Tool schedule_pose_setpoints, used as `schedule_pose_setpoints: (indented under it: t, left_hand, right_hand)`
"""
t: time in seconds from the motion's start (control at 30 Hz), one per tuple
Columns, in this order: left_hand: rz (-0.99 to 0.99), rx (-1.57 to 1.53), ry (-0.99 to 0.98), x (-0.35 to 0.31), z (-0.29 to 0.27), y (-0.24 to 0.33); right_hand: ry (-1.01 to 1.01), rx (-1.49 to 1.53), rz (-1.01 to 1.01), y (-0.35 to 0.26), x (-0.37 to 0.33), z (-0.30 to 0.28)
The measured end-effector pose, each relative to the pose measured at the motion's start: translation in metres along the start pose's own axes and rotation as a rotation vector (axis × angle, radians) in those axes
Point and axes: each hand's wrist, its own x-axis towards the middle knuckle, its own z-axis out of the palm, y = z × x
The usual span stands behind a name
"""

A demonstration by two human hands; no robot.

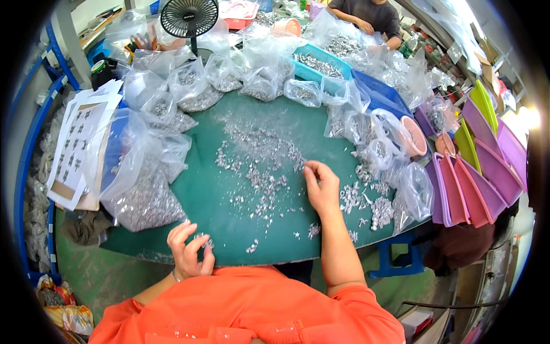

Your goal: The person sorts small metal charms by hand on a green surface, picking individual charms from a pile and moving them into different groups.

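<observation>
One bulging clear bag (146, 198) of grey bits is slumping left of the central heap (266, 179). Left hand (191, 251) is hovering near-left of the heap, fingers loosely curled by a few pieces; cannot tell if any are held. Heap of small grey metal parts is spreading over the green surface (212, 200), stray bits trailing nearward. Right hand (321, 182) is working at the heap's right edge, thumb and forefinger nearly meeting; grip contents hidden. Right of the heap, small clusters (381, 212) are lying apart, seemingly set aside; beyond them, a clear bag (413, 192) is standing part-filled. Judging progress: sorting is looking partway, with most of the heap remaining.
</observation>
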Motion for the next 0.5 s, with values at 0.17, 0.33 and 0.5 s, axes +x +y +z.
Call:
schedule_pose_setpoints:
  t: [0.17,0.33,0.5]
  left_hand:
    - [-0.059,-0.034,-0.026,-0.006,-0.003,-0.002]
    - [-0.100,-0.053,-0.013,-0.006,-0.003,-0.005]
    - [-0.100,-0.071,0.015,-0.003,0.000,-0.005]
  right_hand:
    - [-0.173,0.319,0.246,-0.023,-0.008,0.003]
    - [-0.762,0.442,0.753,-0.033,0.055,-0.008]
    - [-0.224,0.677,0.560,-0.005,0.189,-0.015]
